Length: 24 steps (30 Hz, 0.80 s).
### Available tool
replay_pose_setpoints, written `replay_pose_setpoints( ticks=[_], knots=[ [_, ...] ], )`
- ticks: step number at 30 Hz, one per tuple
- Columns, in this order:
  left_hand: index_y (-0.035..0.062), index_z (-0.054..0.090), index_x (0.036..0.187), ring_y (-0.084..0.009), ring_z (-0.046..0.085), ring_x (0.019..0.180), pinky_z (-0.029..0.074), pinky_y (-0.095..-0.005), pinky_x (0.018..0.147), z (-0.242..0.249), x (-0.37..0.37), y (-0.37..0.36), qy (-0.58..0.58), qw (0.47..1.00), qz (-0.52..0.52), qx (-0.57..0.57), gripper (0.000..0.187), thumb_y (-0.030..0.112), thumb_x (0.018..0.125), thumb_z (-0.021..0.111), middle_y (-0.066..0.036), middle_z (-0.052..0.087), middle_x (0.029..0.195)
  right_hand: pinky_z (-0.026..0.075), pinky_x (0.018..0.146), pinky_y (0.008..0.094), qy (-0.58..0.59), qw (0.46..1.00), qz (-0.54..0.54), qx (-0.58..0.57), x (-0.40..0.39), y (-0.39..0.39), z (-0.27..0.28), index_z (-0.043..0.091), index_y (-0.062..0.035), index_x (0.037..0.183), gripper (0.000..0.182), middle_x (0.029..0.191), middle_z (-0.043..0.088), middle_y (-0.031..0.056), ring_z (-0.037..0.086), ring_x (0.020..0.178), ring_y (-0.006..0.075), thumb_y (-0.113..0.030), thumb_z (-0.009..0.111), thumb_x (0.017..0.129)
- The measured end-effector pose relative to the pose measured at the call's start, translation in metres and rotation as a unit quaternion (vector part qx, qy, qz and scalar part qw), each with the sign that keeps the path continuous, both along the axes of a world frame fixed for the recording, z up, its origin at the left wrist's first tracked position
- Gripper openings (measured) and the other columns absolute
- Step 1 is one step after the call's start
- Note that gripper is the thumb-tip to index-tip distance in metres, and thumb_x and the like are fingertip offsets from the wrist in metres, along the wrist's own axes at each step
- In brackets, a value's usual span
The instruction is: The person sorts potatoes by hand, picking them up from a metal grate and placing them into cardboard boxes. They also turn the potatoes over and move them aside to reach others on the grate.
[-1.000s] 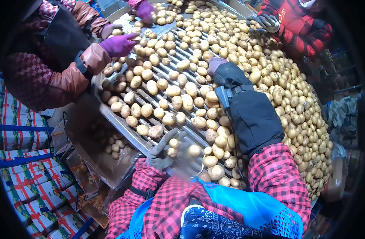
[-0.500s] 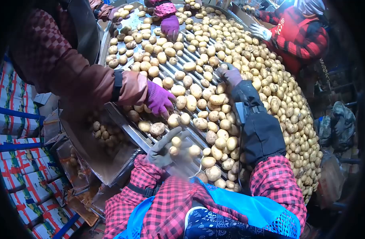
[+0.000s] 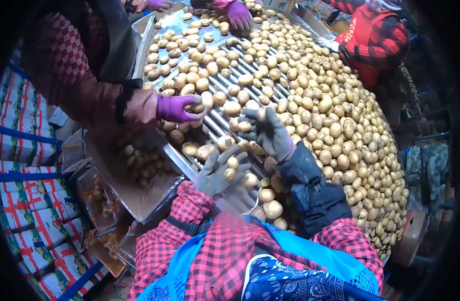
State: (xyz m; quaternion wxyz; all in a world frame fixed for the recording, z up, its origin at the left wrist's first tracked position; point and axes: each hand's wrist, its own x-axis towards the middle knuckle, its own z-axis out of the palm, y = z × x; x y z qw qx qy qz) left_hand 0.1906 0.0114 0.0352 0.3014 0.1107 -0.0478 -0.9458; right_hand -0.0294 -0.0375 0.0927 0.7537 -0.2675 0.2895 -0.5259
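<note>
Both my hands wear grey gloves over a sloping metal roller rack (image 3: 210, 120) strewn with potatoes. My left hand (image 3: 217, 173) is palm up near the rack's lower end, fingers partly spread, with small potatoes (image 3: 230, 173) resting across them. Above and right of it, my right hand (image 3: 272, 135) curls with a potato (image 3: 261, 114) between thumb and fingers. A large pale potato (image 3: 272, 209) lies below my hands among others. The palm of my right hand is partly hidden from view.
A deep potato heap (image 3: 340, 125) covers the right side. At left, a co-worker's purple-gloved hand (image 3: 177, 108) grips a potato; another purple glove (image 3: 239, 16) is at the top. An open carton (image 3: 139, 200) holds potatoes. Printed boxes (image 3: 34, 210) are stacked far left. A person in red (image 3: 370, 45) stands upper right.
My right hand has moved down and left from the heap's edge, now with a potato. My left hand has risen slightly with its potatoes. The co-worker's purple glove has picked up a potato.
</note>
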Motion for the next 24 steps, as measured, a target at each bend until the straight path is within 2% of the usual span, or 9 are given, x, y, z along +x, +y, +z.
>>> replay_pose_setpoints(
  ticks=[1, 3, 5, 7, 9, 14, 16, 20, 24],
  knots=[
    [0.0074, 0.025, 0.154, -0.0373, 0.046, 0.131, 0.042, -0.0465, 0.107, -0.004, 0.001, 0.002, 0.031, 0.999, 0.010, 0.038, 0.068, 0.046, 0.102, 0.044, -0.020, 0.032, 0.154, 0.047, 0.100, 0.0435, 0.105, 0.994, 0.011, 0.030, 0.012, 0.019, 0.011, 0.052, 0.0002, 0.134, 0.066, 0.125, 0.061, 0.0150, 0.059, 0.115, 0.0269, -0.055, 0.048, 0.099],
    [0.0100, 0.034, 0.149, -0.0288, 0.061, 0.111, 0.055, -0.0389, 0.086, -0.020, -0.012, 0.017, -0.215, 0.940, 0.125, -0.233, 0.048, 0.019, 0.103, 0.045, -0.017, 0.053, 0.135, 0.045, 0.099, 0.0395, 0.311, 0.949, 0.056, -0.012, 0.033, 0.043, 0.029, 0.053, -0.0013, 0.134, 0.062, 0.124, 0.060, 0.0112, 0.058, 0.113, 0.0223, -0.052, 0.052, 0.098],
    [0.0124, 0.022, 0.155, -0.0177, 0.058, 0.111, 0.051, -0.0264, 0.092, -0.023, 0.008, 0.016, -0.398, 0.817, 0.052, -0.414, 0.079, -0.020, 0.087, 0.044, -0.010, 0.056, 0.129, 0.045, 0.096, 0.0321, 0.375, 0.915, 0.103, -0.110, 0.047, 0.053, 0.032, 0.057, 0.0025, 0.128, 0.060, 0.120, 0.061, 0.0086, 0.055, 0.112, 0.0155, -0.048, 0.059, 0.096],
    [0.0112, 0.028, 0.154, -0.0130, 0.058, 0.102, 0.051, -0.0239, 0.083, -0.031, 0.012, 0.020, -0.207, 0.947, 0.082, -0.232, 0.074, -0.018, 0.088, 0.043, -0.008, 0.056, 0.124, 0.044, 0.098, 0.0346, 0.425, 0.893, 0.100, -0.111, 0.052, 0.062, 0.022, 0.055, 0.0005, 0.132, 0.056, 0.120, 0.063, 0.0092, 0.057, 0.111, 0.0189, -0.039, 0.063, 0.093],
    [0.0082, 0.034, 0.151, -0.0128, 0.059, 0.101, 0.051, -0.0231, 0.080, -0.046, 0.012, 0.019, 0.015, 0.997, 0.070, -0.035, 0.064, -0.013, 0.091, 0.042, -0.009, 0.056, 0.123, 0.047, 0.094, 0.0296, 0.367, 0.923, 0.095, -0.065, 0.057, 0.063, 0.032, 0.054, 0.0018, 0.132, 0.053, 0.119, 0.062, 0.0072, 0.057, 0.108, 0.0144, -0.031, 0.066, 0.091],
    [0.0018, 0.044, 0.142, -0.0298, 0.060, 0.115, 0.056, -0.0311, 0.086, 0.028, 0.089, 0.045, -0.061, 0.991, 0.116, 0.005, 0.043, 0.003, 0.100, 0.044, -0.019, 0.051, 0.137, 0.049, 0.085, 0.0282, 0.378, 0.923, 0.036, -0.059, 0.039, 0.072, 0.026, 0.064, 0.0011, 0.116, 0.044, 0.103, 0.063, 0.0045, 0.059, 0.093, 0.0124, -0.026, 0.071, 0.082],
    [0.0019, 0.047, 0.140, -0.0289, 0.060, 0.114, 0.057, -0.0323, 0.084, 0.021, 0.128, 0.056, -0.141, 0.965, 0.203, -0.093, 0.046, 0.010, 0.096, 0.055, -0.023, 0.053, 0.133, 0.051, 0.078, 0.0297, 0.396, 0.917, 0.021, -0.039, 0.032, 0.076, 0.028, 0.065, 0.0018, 0.107, 0.037, 0.098, 0.062, 0.0050, 0.060, 0.086, 0.0132, -0.022, 0.072, 0.079],
    [0.0016, 0.062, 0.121, -0.0251, 0.065, 0.101, 0.059, -0.0292, 0.066, 0.031, 0.207, 0.057, -0.135, 0.890, 0.398, 0.176, 0.036, 0.027, 0.095, 0.060, -0.017, 0.065, 0.115, 0.054, 0.076, 0.0291, 0.359, 0.933, 0.000, 0.021, 0.025, 0.101, 0.018, 0.064, 0.0033, 0.100, 0.030, 0.091, 0.063, 0.0053, 0.064, 0.083, 0.0153, -0.018, 0.071, 0.080],
    [-0.0010, 0.062, 0.120, -0.0229, 0.065, 0.101, 0.057, -0.0354, 0.079, 0.030, 0.291, 0.037, -0.148, 0.849, 0.498, 0.101, 0.039, 0.030, 0.098, 0.053, -0.015, 0.065, 0.117, 0.055, 0.075, 0.0320, 0.345, 0.938, 0.028, 0.004, 0.023, 0.115, 0.002, 0.062, 0.0013, 0.110, 0.045, 0.092, 0.067, 0.0080, 0.066, 0.086, 0.0182, -0.030, 0.075, 0.081]
  ],
)
